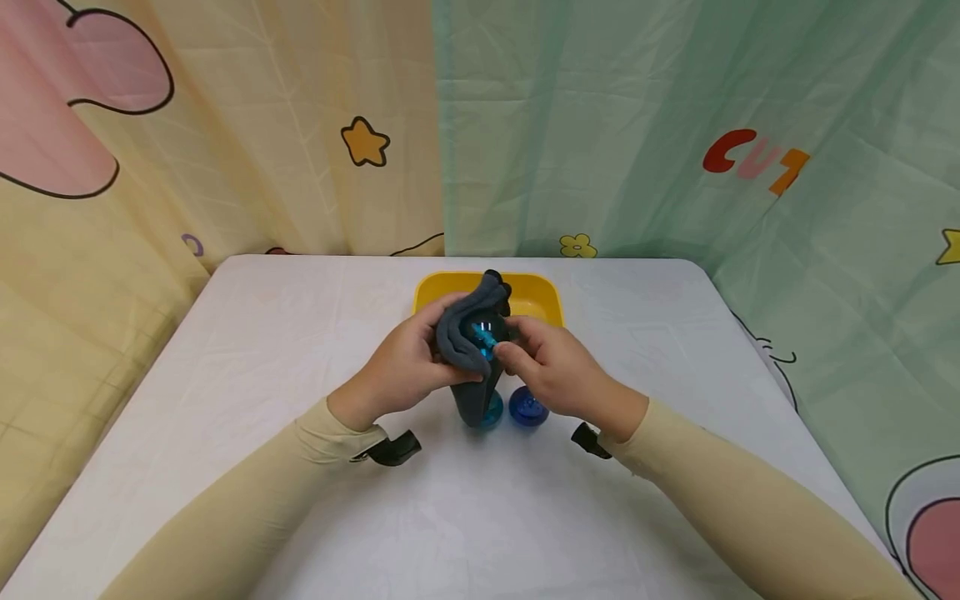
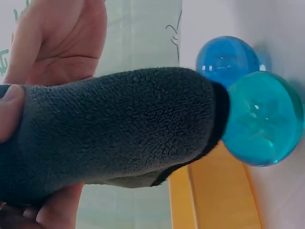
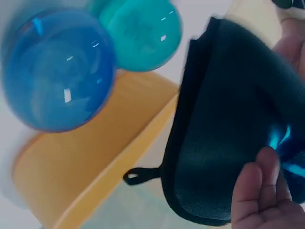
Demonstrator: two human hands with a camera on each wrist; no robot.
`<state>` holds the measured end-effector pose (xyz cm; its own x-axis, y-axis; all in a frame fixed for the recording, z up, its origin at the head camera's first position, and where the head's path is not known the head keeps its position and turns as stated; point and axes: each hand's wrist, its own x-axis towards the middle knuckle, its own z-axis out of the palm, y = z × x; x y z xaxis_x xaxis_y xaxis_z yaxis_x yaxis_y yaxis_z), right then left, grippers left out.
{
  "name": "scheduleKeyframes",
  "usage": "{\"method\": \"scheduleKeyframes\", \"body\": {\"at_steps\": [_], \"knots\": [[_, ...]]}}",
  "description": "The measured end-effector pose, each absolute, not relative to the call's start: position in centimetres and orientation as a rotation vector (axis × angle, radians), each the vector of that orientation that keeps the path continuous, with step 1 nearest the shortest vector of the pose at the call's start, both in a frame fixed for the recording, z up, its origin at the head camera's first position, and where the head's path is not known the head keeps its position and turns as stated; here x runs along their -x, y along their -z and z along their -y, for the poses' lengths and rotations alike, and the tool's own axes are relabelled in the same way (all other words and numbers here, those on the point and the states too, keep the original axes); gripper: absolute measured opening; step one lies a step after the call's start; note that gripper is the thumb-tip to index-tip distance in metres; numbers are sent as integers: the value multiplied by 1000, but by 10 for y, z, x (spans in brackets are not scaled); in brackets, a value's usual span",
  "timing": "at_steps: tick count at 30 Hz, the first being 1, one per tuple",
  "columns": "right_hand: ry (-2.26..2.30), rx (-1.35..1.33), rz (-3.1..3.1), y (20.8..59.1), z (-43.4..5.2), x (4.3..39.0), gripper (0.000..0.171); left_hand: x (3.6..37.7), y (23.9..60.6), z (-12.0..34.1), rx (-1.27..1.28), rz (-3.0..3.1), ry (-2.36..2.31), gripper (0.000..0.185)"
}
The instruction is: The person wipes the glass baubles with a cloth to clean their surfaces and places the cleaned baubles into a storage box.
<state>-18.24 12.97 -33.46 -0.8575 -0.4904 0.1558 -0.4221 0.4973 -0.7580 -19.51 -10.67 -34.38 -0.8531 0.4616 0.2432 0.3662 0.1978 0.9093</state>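
Note:
In the head view my left hand grips a dark grey plush cloth, folded round a glossy see-through ball with bright teal glints. The thumb and fingers of my right hand pinch the ball's right side. The left wrist view has the cloth draped across the left palm, hiding the ball. A black edging and a small hanging loop show on the cloth in the right wrist view. Below the hands, a teal ball and a blue ball stand side by side on the table.
Behind the hands lies a yellow tray, partly covered by the cloth and fingers. A white cloth covers the table. Patterned curtains hang at its back and sides. Each wrist carries a black device, like this one.

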Motion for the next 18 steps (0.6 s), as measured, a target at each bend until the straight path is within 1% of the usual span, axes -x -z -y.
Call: {"method": "scheduleKeyframes", "body": {"at_steps": [4, 6, 10, 12, 14, 18], "knots": [[1146, 973, -2757, 334, -129, 179, 69, 195, 341, 107, -810, -2390, -1757, 86], [1010, 1050, -2832, 333, -128, 178, 77, 196, 340, 108, -818, -2394, -1749, 85], [775, 1117, -2988, 331, -128, 179, 70, 197, 340, 109, -860, -2402, -1706, 83], [767, 1104, -3023, 331, -128, 180, 69, 197, 340, 109, -877, -2415, -1685, 83], [852, 1054, -2999, 331, -128, 181, 68, 197, 341, 110, -881, -2438, -1672, 84], [1216, 863, -2749, 333, -127, 180, 52, 197, 342, 109, -872, -2464, -1654, 84]]}}
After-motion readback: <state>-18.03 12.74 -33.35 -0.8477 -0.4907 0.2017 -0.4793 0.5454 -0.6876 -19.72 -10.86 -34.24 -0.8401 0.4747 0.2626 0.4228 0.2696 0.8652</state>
